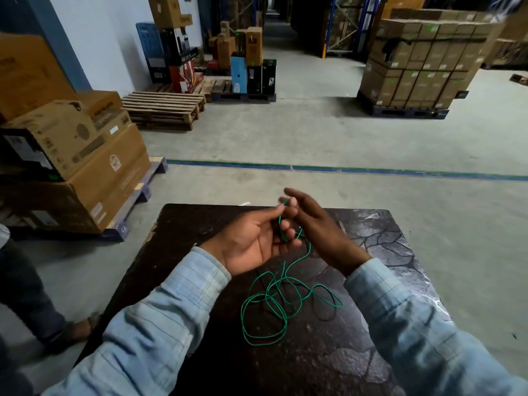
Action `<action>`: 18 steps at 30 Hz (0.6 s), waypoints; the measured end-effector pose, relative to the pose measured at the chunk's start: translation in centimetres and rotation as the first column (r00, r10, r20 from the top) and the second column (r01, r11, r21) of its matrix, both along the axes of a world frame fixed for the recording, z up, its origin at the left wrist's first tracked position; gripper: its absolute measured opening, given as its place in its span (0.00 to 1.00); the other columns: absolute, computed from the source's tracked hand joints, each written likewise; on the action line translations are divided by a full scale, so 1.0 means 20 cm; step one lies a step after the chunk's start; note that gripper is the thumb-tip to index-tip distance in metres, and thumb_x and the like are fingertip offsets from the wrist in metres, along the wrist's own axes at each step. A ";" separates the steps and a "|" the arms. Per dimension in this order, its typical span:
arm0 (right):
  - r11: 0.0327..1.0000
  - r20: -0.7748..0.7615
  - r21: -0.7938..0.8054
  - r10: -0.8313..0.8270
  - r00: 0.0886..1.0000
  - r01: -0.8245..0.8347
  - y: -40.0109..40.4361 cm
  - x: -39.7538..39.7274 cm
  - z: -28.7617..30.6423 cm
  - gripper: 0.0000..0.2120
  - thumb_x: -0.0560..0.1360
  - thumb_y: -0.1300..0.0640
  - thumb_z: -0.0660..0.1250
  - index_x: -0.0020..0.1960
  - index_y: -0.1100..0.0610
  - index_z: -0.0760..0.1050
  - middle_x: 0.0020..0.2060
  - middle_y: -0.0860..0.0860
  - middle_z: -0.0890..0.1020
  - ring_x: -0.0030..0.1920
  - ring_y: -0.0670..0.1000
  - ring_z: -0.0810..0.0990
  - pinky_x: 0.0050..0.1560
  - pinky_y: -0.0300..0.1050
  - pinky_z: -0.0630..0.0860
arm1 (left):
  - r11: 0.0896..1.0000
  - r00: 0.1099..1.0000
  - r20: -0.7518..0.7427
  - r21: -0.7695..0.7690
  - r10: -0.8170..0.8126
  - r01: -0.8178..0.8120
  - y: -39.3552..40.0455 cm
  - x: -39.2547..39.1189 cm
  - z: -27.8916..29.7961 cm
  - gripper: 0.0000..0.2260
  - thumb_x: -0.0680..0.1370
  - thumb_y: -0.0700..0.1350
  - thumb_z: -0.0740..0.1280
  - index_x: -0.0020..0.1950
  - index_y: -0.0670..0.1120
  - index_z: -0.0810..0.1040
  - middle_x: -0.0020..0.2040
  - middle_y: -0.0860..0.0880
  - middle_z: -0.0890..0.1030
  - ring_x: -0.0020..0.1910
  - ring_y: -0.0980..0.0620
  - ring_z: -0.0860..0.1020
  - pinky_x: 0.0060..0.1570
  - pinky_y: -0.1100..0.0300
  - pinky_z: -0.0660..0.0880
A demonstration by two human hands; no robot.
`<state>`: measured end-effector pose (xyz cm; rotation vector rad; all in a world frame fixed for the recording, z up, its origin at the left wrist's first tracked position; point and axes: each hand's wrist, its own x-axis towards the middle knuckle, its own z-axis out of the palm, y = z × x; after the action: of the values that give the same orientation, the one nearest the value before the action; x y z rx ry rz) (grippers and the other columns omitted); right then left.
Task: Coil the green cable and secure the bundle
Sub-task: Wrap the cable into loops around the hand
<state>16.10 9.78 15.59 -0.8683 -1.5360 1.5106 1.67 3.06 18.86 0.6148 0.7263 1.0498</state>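
A thin green cable [274, 307] lies in loose tangled loops on the dark table [183, 244], between my forearms. One strand rises from the heap to my hands. My left hand [251, 241] is palm up above the far part of the table, fingers curled around the strand near its end. My right hand [317, 224] is beside it, fingers extended, with the cable's tip pinched between thumb and forefinger at the top. Both hands touch each other over the cable.
Another person's leg and sandalled foot [71, 330] are at the table's left. Stacked cardboard boxes on a blue pallet [85, 172] stand left. Empty wooden pallets [163, 110] and a wrapped box pallet [414, 67] lie farther off on the concrete floor.
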 end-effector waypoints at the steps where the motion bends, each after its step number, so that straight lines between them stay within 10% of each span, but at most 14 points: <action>1: 0.997 -0.015 -0.015 0.080 0.997 -0.081 -0.01 -0.01 -0.02 0.16 0.79 0.56 0.63 0.64 0.59 0.73 0.52 0.50 0.81 0.53 0.46 0.79 0.57 0.39 0.76 | 1.000 0.997 0.076 0.004 0.007 -0.007 0.01 -0.01 0.02 0.10 0.79 0.46 0.60 0.46 0.43 0.78 0.37 0.47 0.81 0.38 0.51 0.83 0.46 0.53 0.82; 6: 0.981 0.013 -0.071 0.181 0.983 -0.179 -0.05 -0.07 -0.13 0.13 0.76 0.53 0.62 0.49 0.63 0.74 0.39 0.58 0.81 0.42 0.55 0.77 0.44 0.46 0.72 | 0.974 0.970 0.234 0.196 0.068 -0.115 0.09 -0.09 0.18 0.12 0.81 0.47 0.53 0.41 0.47 0.71 0.63 0.39 0.79 0.68 0.41 0.74 0.69 0.46 0.68; 11: 0.971 0.057 -0.074 0.233 0.971 -0.229 -0.10 -0.03 -0.17 0.10 0.80 0.59 0.62 0.57 0.66 0.72 0.31 0.50 0.74 0.30 0.44 0.75 0.31 0.34 0.70 | 0.799 0.867 -0.080 0.437 0.492 -0.413 0.24 -0.21 0.23 0.14 0.81 0.45 0.54 0.38 0.49 0.73 0.63 0.40 0.79 0.70 0.48 0.72 0.68 0.56 0.63; 14: 0.974 0.141 -0.011 0.225 0.964 -0.225 -0.09 0.03 -0.19 0.09 0.79 0.62 0.64 0.56 0.67 0.74 0.31 0.44 0.74 0.30 0.43 0.71 0.31 0.33 0.69 | 0.725 0.609 -0.459 0.617 0.647 -0.305 0.27 -0.26 0.18 0.11 0.76 0.48 0.59 0.38 0.51 0.78 0.65 0.45 0.79 0.71 0.52 0.69 0.75 0.49 0.56; 18: 0.957 0.364 0.099 0.220 0.905 -0.273 -0.06 0.14 -0.22 0.04 0.77 0.59 0.67 0.51 0.57 0.79 0.34 0.43 0.77 0.33 0.39 0.72 0.36 0.35 0.71 | 0.809 0.053 -0.814 0.581 0.578 0.087 0.29 -0.30 0.06 0.12 0.75 0.51 0.58 0.34 0.52 0.76 0.73 0.53 0.71 0.79 0.50 0.49 0.72 0.43 0.31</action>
<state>18.80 8.54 11.16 -0.9167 -2.0595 1.4458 -4.41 8.79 20.03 1.8586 1.9128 1.0449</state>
